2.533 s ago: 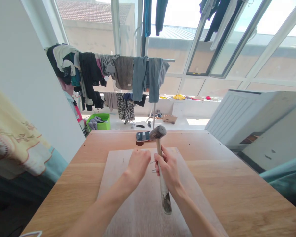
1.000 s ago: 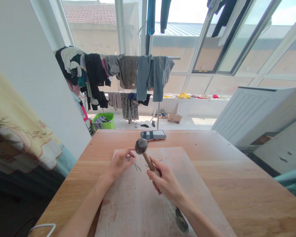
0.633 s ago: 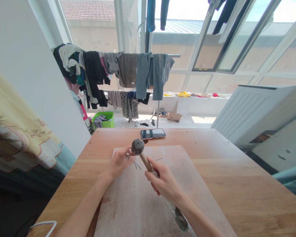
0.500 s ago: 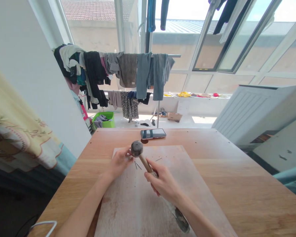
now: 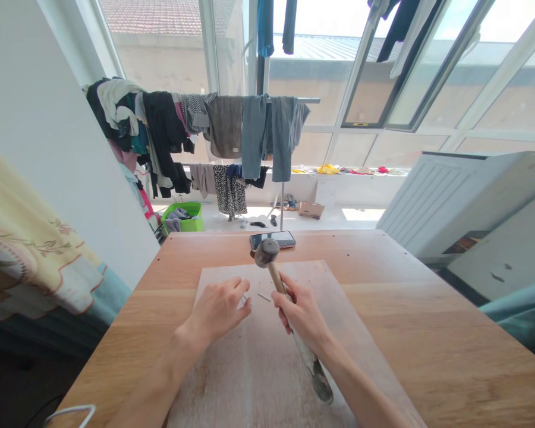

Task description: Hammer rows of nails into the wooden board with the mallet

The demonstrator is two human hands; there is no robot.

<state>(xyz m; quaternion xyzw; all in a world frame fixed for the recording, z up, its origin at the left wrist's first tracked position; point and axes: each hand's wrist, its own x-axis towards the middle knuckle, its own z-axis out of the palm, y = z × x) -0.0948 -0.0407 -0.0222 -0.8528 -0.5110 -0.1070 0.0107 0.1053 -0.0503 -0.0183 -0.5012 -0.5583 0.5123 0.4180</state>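
My right hand (image 5: 304,309) is wrapped round the handle of a mallet (image 5: 267,253) with a dark, rounded head. The head is raised toward the far left, and the worn grip end (image 5: 323,389) slants back to the near right. My left hand (image 5: 220,306) is low over the pale board (image 5: 258,368), palm down. Its thumb and forefinger are apart, with a thin nail (image 5: 244,299) partly visible between them. Another nail (image 5: 264,296) lies on the board between my two hands. Small dark holes or nail heads dot the board.
The board rests on a wooden table (image 5: 419,333). A phone (image 5: 283,239) lies near the far edge, behind the mallet head. A white cable (image 5: 78,409) is at the near left corner. Beyond stand a clothes rack (image 5: 294,100) and a green basket (image 5: 197,221).
My left hand has come nearer and over the nails, its thumb and forefinger now spread. The mallet has shifted right and up in my right hand. The view has turned slightly.
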